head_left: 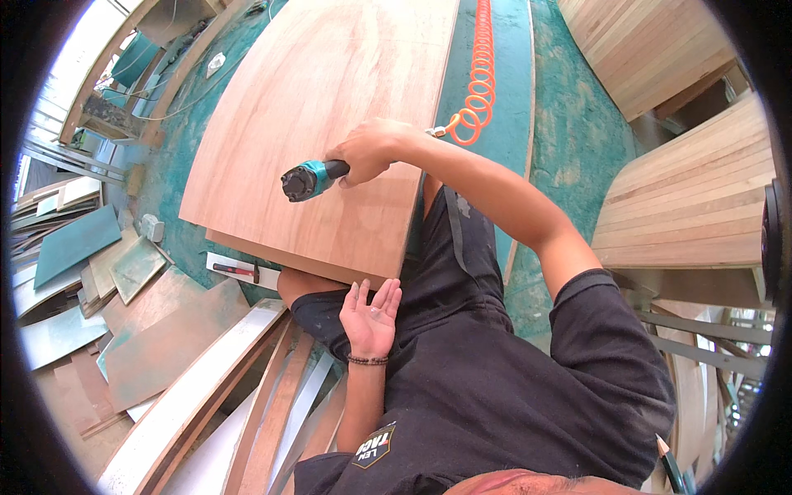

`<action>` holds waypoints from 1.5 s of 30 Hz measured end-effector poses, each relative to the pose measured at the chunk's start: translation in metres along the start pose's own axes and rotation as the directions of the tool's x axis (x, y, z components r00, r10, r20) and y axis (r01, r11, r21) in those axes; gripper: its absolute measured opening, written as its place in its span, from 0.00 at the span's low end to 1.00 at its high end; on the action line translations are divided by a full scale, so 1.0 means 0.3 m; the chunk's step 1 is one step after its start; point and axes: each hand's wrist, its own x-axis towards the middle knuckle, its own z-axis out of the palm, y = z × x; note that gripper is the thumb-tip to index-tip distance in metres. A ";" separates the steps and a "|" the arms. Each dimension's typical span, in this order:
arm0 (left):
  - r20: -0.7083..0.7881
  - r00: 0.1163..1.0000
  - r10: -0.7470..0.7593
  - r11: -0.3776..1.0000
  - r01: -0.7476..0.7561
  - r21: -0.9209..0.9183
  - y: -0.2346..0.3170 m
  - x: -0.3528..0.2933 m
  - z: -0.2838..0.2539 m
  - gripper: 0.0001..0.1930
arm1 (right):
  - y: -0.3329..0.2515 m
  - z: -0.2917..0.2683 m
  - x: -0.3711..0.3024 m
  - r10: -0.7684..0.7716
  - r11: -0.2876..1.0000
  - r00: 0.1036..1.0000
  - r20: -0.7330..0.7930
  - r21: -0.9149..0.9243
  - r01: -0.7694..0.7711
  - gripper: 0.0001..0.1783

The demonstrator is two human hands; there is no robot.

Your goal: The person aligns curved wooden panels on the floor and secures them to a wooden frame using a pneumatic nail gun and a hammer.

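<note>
My right hand (371,153) is closed round the black grip of a teal-and-black air nail gun (304,181), above a large wooden panel (322,91). An orange coiled air hose (478,91) runs from a metal fitting behind that hand. My left hand (371,320) is palm up with its fingers stretched out, and their tips are at the panel's near edge. A small pale spot shows on its fingers; I cannot tell what it is. The gun's nose is hidden beneath its head, so contact with the panel cannot be seen.
A hammer (234,270) with a red-and-black handle lies left of the panel's near end. Board offcuts (169,342) and long strips (198,388) crowd the lower left. Slatted wooden pieces (685,194) stand at right on the green-stained floor (569,115).
</note>
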 end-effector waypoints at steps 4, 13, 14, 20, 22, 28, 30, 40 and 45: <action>-0.034 0.999 -0.019 0.999 0.020 0.030 -0.013 0.025 -0.026 0.33 | 0.047 0.055 -0.007 -0.051 0.999 0.992 -0.112 0.008 0.053 0.21; -0.135 0.986 0.100 0.985 -0.080 0.152 -0.025 0.047 -0.021 0.31 | 0.039 0.170 -0.084 -0.140 0.980 0.968 -0.208 -0.167 0.106 0.33; -0.162 0.974 0.156 0.975 -0.127 0.181 -0.019 0.061 -0.014 0.32 | 0.061 0.211 -0.090 -0.166 0.976 0.956 -0.243 -0.179 0.124 0.36; 0.006 0.973 0.232 0.960 -0.230 0.160 0.091 0.130 -0.068 0.35 | -0.004 0.231 -0.149 -0.083 0.988 0.980 -0.180 -0.142 0.058 0.47; 0.017 0.975 0.223 0.960 -0.223 0.172 0.111 0.113 -0.015 0.33 | -0.011 0.231 -0.154 -0.057 0.990 0.986 -0.155 -0.138 0.035 0.48; 0.028 0.961 0.274 0.937 -0.274 0.215 0.057 0.107 -0.045 0.33 | -0.019 0.215 -0.133 -0.064 0.990 0.993 -0.102 -0.129 0.051 0.51; 0.005 0.963 0.268 0.942 -0.263 0.208 0.035 0.093 -0.047 0.33 | -0.009 0.218 -0.137 -0.099 0.986 0.988 -0.121 -0.149 0.080 0.53; 0.084 0.954 0.289 0.865 -0.297 0.404 -0.061 0.140 -0.116 0.33 | 0.132 0.377 0.057 -0.140 0.961 0.938 -0.318 -0.271 0.052 0.53; 0.120 0.961 0.250 0.833 -0.276 0.480 -0.087 0.158 -0.186 0.32 | 0.181 0.426 0.167 -0.161 0.954 0.918 -0.361 -0.296 0.051 0.54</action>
